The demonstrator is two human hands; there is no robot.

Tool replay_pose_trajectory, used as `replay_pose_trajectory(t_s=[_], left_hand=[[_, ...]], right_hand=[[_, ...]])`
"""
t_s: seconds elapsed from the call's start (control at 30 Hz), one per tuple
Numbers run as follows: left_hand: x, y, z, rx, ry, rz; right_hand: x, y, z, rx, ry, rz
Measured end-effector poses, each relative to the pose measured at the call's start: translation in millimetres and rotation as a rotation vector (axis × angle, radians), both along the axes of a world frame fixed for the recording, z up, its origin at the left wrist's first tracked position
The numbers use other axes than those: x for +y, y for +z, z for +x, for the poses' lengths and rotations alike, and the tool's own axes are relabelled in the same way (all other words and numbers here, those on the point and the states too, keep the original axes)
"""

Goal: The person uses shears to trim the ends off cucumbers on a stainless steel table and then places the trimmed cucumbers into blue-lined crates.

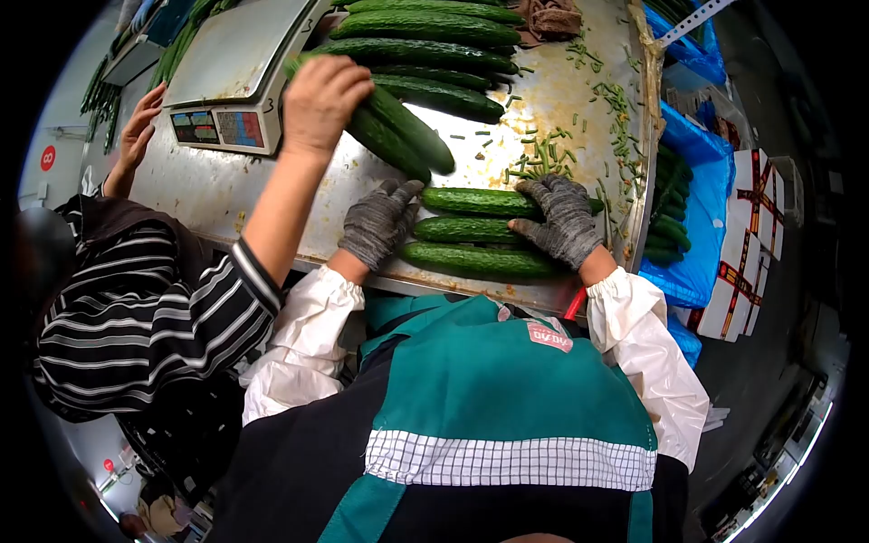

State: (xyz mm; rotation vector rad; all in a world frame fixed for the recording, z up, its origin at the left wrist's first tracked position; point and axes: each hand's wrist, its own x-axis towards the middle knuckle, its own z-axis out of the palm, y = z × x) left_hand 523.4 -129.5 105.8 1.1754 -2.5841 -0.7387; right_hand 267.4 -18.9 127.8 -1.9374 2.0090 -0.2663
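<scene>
Three cucumbers lie side by side in front of me on the metal table: the far cucumber (475, 200), the middle cucumber (468, 230) and the near cucumber (484, 261). My right hand (563, 220), in a grey knit glove, is over their right ends, with its fingers on the far one and its thumb by the middle one. At their left ends is my left hand (378, 223), gloved alike; its fingers are extended and it holds nothing that I can see. Just beyond, a co-worker's bare hand (324, 101) grips cucumbers (398, 134) slanting toward my left hand.
A weighing scale (220, 128) stands at the far left, near the co-worker's other hand (138, 127). More cucumbers (430, 50) lie stacked at the back. Cut green scraps (543, 161) litter the metal table (317, 217). Right of it are a blue-lined crate (701, 217) and white boxes (731, 281).
</scene>
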Motion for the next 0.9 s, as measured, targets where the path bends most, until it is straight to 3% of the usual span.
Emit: replay_pose_trajectory(t_s=[0.03, 0.17, 0.37, 0.47, 0.5, 0.57, 0.6, 0.7, 0.77, 0.83, 0.9], left_hand=[[-3.2, 2.0, 0.2, -0.030, -0.118, -0.011], [-16.2, 4.2, -7.9, -0.228, -0.179, 0.090], [-39.0, -5.1, -8.4, -0.270, -0.349, 0.050], [-46.7, -14.2, -1.4, 0.236, -0.275, 0.748], [-48.2, -14.1, 0.5, 0.233, -0.280, 0.751], [-50.8, -6.4, -0.5, 0.281, -0.051, 1.202], [-45.4, -6.8, -1.7, 0.396, -0.033, 1.183], [-42.2, 5.0, -1.7, 0.432, 0.138, 1.213], [-42.7, 2.9, 2.1, 0.420, 0.123, 1.138], [-33.4, 8.7, 5.3, 0.088, 0.125, 0.921], [-24.1, 8.8, 5.3, 0.056, 0.021, 0.923]], right_hand=[[0.2, -1.8, -0.6, -0.011, 0.006, -0.046], [-0.5, -9.2, -3.6, -0.043, -0.026, 0.015], [1.2, -11.2, -6.4, -0.073, 0.012, -0.089], [3.6, -11.3, -10.2, -0.134, 0.007, -0.128], [4.3, -10.6, -11.5, -0.134, 0.001, -0.126], [4.6, -7.6, -14.7, -0.218, 0.006, -0.167], [5.1, -3.3, -14.7, -0.242, 0.008, -0.166], [7.2, -1.9, -13.1, -0.222, -0.007, -0.189], [7.5, -0.2, -12.9, -0.184, -0.005, -0.162], [8.1, 5.5, -11.5, -0.146, -0.004, -0.134], [7.7, 12.9, -6.4, -0.030, -0.009, -0.011]])
